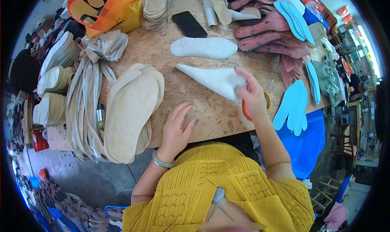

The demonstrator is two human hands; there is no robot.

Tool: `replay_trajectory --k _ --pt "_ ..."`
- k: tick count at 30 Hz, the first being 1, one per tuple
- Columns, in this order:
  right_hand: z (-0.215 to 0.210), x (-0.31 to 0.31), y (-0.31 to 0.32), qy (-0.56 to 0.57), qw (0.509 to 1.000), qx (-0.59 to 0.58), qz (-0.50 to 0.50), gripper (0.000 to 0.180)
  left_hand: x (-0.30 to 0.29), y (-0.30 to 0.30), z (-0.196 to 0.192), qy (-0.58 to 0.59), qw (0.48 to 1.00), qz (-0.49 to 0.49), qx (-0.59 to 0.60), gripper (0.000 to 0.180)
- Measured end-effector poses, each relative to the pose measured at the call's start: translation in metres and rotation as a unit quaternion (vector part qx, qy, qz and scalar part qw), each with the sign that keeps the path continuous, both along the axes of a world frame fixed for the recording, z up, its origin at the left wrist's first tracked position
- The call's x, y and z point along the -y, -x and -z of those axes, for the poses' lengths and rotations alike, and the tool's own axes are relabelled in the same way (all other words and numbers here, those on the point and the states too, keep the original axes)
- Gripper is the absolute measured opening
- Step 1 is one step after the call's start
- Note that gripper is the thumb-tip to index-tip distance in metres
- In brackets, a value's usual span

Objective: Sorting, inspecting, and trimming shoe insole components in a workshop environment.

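Note:
A white insole (209, 78), tilted with its pointed end toward the left, is gripped at its right end by my right hand (252, 94). Motion blurs that end and the fingertips. My left hand (177, 124) is open over the table's near part, thumb apart from the fingers, holding nothing. Another white insole (204, 48) lies flat just beyond the held one. Orange and yellow loop handles (246, 110), probably scissors, show partly behind my right hand. Left of my left hand lies a pile of large beige insoles (132, 106).
Beige strips (81, 106) and a small bottle (100, 116) lie at the left. A black phone (189, 24), an orange bag (106, 10) and beige stacks (155, 6) sit farther back. Reddish insoles (268, 33) and light-blue insoles (293, 106) lie right, above a blue tub (302, 140).

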State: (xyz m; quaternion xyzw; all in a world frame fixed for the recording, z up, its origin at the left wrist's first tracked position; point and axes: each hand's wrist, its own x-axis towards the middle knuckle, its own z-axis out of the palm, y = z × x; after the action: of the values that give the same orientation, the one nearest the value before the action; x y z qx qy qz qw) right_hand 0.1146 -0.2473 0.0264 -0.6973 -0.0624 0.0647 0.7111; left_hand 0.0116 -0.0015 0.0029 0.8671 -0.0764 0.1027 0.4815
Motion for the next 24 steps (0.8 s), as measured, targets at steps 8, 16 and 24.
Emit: replay_trajectory --k 8,16,24 --pt "0.014 0.037 0.035 0.387 0.875 0.258 0.137 0.047 0.007 -0.003 0.008 -0.029 0.999 0.019 0.013 0.040" --pt "-0.006 0.194 0.060 0.469 0.775 0.202 0.371 0.051 0.017 0.002 0.004 -0.101 0.991 0.011 0.083 0.033" --pt "0.018 0.214 0.050 0.584 0.741 0.102 0.317 0.089 0.090 0.010 -0.023 0.033 0.977 0.205 0.039 0.029"
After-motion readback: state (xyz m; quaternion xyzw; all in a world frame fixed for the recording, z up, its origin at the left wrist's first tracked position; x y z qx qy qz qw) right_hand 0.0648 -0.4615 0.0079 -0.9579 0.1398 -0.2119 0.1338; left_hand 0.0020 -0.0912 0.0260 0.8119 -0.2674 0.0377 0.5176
